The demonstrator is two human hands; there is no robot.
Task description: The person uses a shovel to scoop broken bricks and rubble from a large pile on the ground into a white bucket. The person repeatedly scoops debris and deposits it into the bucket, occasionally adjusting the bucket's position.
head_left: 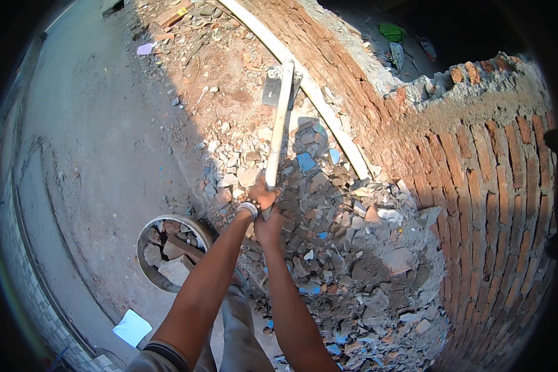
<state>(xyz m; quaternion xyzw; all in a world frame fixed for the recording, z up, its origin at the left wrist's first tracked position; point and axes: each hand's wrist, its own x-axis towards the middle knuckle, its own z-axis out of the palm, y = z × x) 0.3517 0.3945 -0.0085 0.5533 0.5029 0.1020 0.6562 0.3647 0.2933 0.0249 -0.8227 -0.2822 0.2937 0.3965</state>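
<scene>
A hoe with a long pale wooden handle (pixel 279 133) stretches away from me over the rubble. Its dark flat metal blade (pixel 271 94) is at the far end, on the dirt near a long pale pole. My left hand (pixel 264 193), with a band and bracelet at the wrist, wraps round the handle. Just behind it, closer to me, my right hand (pixel 268 228) is closed on the handle's near end. Beneath and around the handle lies a heap of broken rubble (pixel 328 217) with grey, reddish and blue pieces.
A round bucket (pixel 144 263) holding broken chunks stands left of my left forearm. The pale pole (pixel 328 118) lies along a broken brick wall (pixel 477 192) on the right. A white sheet (pixel 132 328) lies on the grey pavement (pixel 99 149) at the left.
</scene>
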